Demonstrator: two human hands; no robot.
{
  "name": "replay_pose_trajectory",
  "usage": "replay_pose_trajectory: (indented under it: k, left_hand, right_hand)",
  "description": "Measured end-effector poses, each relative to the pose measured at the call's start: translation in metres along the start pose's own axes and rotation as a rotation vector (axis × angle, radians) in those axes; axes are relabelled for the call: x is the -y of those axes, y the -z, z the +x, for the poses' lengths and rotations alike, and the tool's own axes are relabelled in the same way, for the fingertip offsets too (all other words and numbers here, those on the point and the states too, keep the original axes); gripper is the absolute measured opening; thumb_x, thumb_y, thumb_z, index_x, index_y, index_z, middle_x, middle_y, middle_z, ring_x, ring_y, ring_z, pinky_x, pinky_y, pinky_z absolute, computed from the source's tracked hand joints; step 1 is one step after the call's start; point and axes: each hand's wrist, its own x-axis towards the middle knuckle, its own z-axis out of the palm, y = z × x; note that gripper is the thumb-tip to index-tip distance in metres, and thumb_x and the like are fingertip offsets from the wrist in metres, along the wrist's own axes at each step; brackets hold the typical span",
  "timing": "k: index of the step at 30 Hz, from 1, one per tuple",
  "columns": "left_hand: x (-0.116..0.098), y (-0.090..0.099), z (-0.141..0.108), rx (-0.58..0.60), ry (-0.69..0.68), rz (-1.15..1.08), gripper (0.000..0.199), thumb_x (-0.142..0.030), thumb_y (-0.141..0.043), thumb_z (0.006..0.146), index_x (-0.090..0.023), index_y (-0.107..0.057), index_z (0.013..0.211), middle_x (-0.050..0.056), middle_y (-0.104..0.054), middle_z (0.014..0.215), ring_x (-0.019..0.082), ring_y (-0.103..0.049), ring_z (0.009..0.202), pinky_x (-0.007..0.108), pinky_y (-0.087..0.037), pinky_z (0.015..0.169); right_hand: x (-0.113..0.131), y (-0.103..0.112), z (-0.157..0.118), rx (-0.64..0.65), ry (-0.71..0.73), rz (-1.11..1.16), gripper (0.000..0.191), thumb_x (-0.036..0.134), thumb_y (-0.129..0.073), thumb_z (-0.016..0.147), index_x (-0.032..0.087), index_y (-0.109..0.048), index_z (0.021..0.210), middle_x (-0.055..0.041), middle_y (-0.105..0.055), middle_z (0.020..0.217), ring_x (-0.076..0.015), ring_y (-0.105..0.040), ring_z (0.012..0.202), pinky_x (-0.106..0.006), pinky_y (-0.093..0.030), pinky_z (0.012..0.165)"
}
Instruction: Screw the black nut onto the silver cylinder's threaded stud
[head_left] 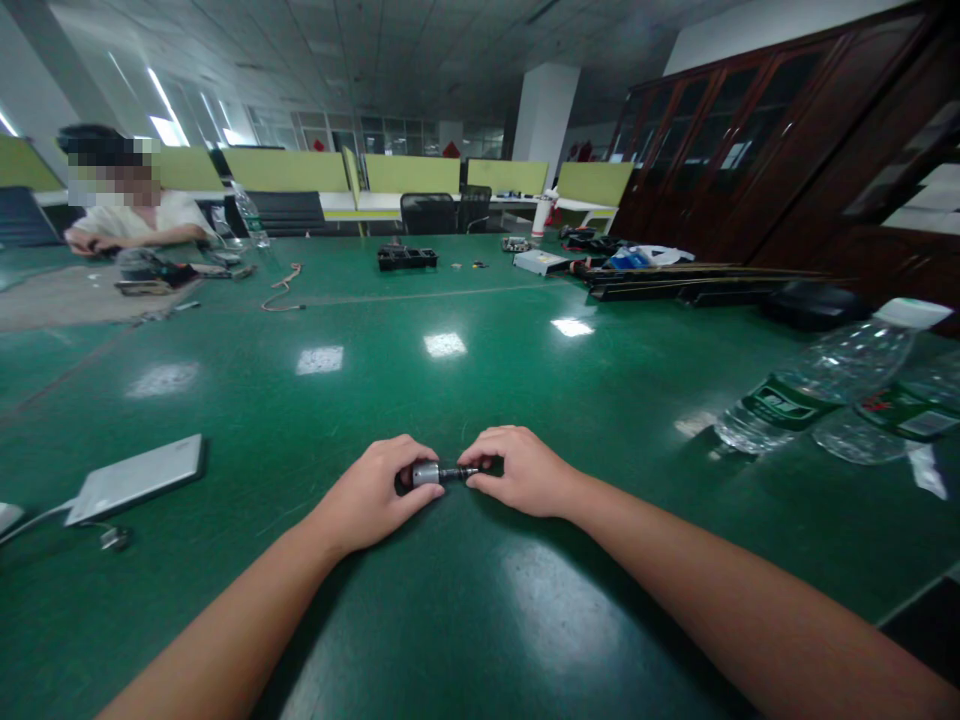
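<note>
My left hand is closed around a short silver metal cylinder, thumb on the near side and fingers on the far side. A thin dark shaft sticks out of the cylinder to the right, lying level. My right hand pinches the tip of that shaft between thumb and fingertips. The part looks like a small motor or a spindle; its exact kind does not show. Both hands are low over the green table, and the left end of the part is hidden in my left palm.
To the left lies a silver power-bank-like box with a white cable. Two clear water bottles stand at the right. Farther back are a black tray, a beige cable and long dark bars. Another person sits at the far left.
</note>
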Motion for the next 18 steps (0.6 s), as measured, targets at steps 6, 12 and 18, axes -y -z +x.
replay_pose_trajectory:
  k: [6,12,18]
  left_hand:
    - [-0.001,-0.002,0.000,0.017,-0.067,0.088,0.029,-0.037,-0.056,0.094,-0.023,-0.065,0.118,0.006,-0.065,0.103,0.022,-0.060,0.096,0.036,-0.045,0.089]
    - [-0.005,-0.005,0.000,0.059,-0.107,0.196,0.032,-0.039,-0.058,0.093,-0.022,-0.059,0.121,0.006,-0.063,0.104,0.024,-0.058,0.100,0.040,-0.041,0.092]
    - [-0.005,-0.007,-0.001,0.060,-0.119,0.252,0.022,-0.038,-0.051,0.097,-0.021,-0.057,0.110,0.005,-0.062,0.100,0.023,-0.057,0.097,0.041,-0.037,0.092]
  right_hand:
    - [0.001,-0.006,0.001,-0.014,0.032,-0.035,0.016,0.021,-0.071,0.081,0.020,-0.074,0.096,-0.0020,-0.070,0.081,-0.0148,-0.061,0.076,-0.028,-0.044,0.076]
    - [0.003,-0.010,0.003,-0.010,0.054,-0.050,0.012,0.021,-0.070,0.083,0.020,-0.073,0.095,-0.0023,-0.070,0.083,-0.0155,-0.061,0.079,-0.030,-0.042,0.080]
    - [0.004,-0.012,0.003,-0.023,0.079,-0.032,0.012,0.021,-0.069,0.084,0.019,-0.072,0.096,-0.0030,-0.070,0.087,-0.0161,-0.061,0.082,-0.030,-0.042,0.081]
